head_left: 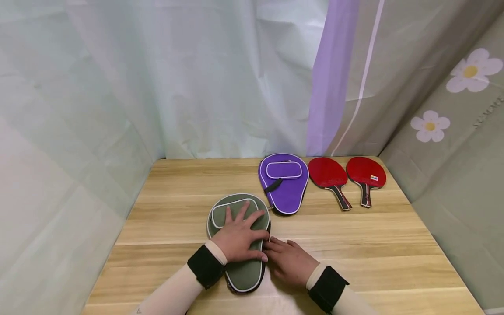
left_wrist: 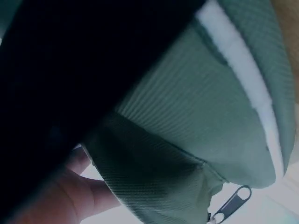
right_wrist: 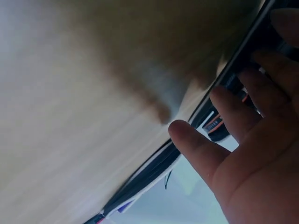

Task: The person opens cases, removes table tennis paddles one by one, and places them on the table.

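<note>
A green table tennis paddle case (head_left: pixel 245 274) with white piping and a front pocket lies on the wooden table, its narrow end toward me. My left hand (head_left: pixel 239 240) rests flat on top of it, fingers spread over the pocket and the right edge. At the case's right side, my right hand (head_left: pixel 289 261) touches the dark zippered edge with extended fingers. The right wrist view shows those fingers (right_wrist: pixel 198 149) along the black zipper band. A metal zipper pull (left_wrist: pixel 233 204) hangs from the green fabric in the left wrist view. Whether the zipper is open there is hidden.
Behind the green case lies a purple paddle case (head_left: pixel 289 192) with a black strap. Two red table tennis paddles (head_left: pixel 327 172) lie to its right, handles toward me. Curtains (head_left: pixel 220 78) enclose the table's back and sides.
</note>
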A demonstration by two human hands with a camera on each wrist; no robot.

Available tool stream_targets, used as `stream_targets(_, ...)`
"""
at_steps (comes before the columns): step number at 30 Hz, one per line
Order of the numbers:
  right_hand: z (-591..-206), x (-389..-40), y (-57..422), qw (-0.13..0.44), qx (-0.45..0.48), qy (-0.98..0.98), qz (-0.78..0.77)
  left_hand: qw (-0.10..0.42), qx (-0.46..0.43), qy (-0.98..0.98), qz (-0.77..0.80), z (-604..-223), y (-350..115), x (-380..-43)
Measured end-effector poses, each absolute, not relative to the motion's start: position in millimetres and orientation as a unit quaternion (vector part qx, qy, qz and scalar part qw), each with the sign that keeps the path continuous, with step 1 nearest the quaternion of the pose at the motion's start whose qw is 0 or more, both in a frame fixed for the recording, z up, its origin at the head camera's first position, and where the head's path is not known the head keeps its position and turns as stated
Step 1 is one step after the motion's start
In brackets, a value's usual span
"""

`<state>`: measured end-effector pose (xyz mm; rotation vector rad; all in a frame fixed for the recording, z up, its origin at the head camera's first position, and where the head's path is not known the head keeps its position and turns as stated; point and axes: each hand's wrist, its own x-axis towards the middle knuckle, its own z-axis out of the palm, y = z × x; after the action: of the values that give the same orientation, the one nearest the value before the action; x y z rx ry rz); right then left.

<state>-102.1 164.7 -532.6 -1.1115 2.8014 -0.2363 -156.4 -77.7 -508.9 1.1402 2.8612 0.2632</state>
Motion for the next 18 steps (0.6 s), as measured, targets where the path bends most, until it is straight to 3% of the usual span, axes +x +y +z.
stream_targets(7, -526, -105, 157, 0.047, -0.363, 0.926, -0.087, -0.004, 0.358, 0.93, 0.088, -492, -85, -149)
stream_targets(18, -534, -108, 149, 0.037, -0.355, 0.93, -0.087, -0.122, 0.242, 0.956, 0.114, -471, -133, -115)
